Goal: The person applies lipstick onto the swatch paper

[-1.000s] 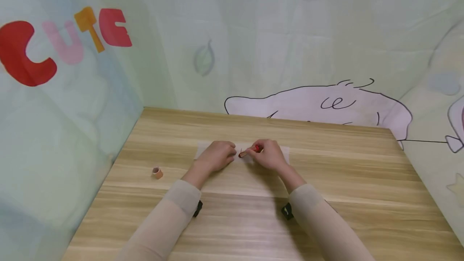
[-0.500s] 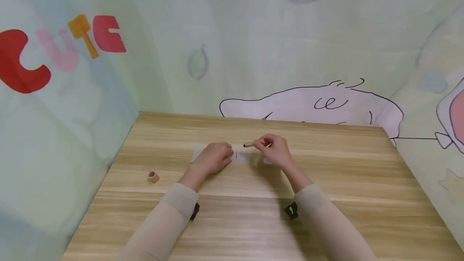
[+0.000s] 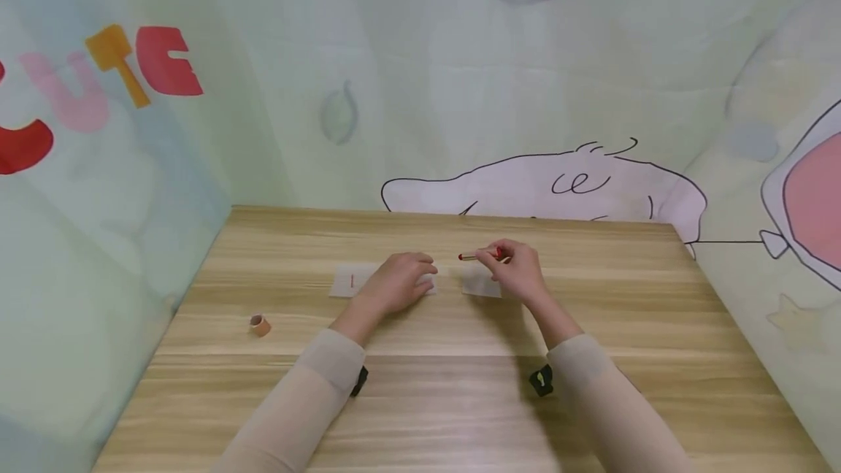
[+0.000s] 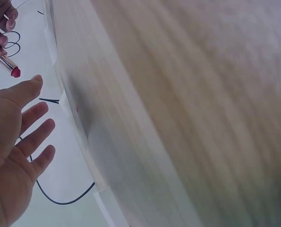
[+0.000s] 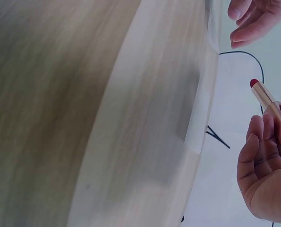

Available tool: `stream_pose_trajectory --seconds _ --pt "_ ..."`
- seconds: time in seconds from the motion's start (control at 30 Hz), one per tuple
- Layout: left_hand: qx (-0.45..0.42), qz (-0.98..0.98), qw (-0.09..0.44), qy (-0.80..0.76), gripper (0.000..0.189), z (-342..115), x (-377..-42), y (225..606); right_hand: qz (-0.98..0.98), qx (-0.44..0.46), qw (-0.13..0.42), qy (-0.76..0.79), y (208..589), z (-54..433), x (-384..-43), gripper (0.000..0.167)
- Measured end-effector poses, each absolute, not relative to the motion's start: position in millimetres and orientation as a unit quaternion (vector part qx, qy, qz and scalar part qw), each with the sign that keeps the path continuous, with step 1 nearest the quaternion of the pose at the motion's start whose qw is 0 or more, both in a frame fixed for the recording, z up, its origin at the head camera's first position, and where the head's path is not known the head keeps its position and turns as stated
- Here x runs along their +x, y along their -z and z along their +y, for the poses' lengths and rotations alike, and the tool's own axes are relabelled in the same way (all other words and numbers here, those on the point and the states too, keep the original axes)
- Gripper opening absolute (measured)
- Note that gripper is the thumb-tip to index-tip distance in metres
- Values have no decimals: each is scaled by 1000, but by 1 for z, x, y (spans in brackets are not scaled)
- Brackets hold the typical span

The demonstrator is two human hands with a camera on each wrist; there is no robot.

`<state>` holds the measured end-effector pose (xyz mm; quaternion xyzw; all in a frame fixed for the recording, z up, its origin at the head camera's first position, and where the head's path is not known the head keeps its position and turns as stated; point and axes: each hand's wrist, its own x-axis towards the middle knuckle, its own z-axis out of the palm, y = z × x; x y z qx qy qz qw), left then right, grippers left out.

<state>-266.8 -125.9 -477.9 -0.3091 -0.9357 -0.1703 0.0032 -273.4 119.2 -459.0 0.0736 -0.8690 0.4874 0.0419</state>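
Note:
My right hand pinches an uncapped red lipstick between thumb and fingers, clear of the table. Its red tip points left, toward my other hand. The right wrist view shows the lipstick with its gold-pink tube partly hidden by the fingers. My left hand is over a white paper piece and hides its middle; a short red stroke shows at the paper's left. In the left wrist view this left hand has loosely spread fingers and holds nothing. Beneath my right hand lies another white paper piece.
A small hollow copper-pink cylinder, resembling a lipstick cap, lies on the wooden table at the left. Printed cloth walls stand behind and to the left of the table.
The right hand has lifted the lipstick off the paper and drawn it back to the right. My left hand has shifted right across its paper, uncovering a red stroke and covering another.

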Motion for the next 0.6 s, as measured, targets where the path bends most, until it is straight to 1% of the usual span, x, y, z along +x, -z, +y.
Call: stream_pose_trajectory --seconds 0.23,0.47,0.6 --pt "-331 -928 6 171 24 -115 -270 480 -869 61 45 -488 463 129 -274 20" --pt "-345 -924 -1 167 25 -100 -275 482 -875 51 50 -479 466 138 -276 19" --pt "-363 -918 6 158 24 -92 -278 484 -878 45 51 -473 469 144 -277 20"
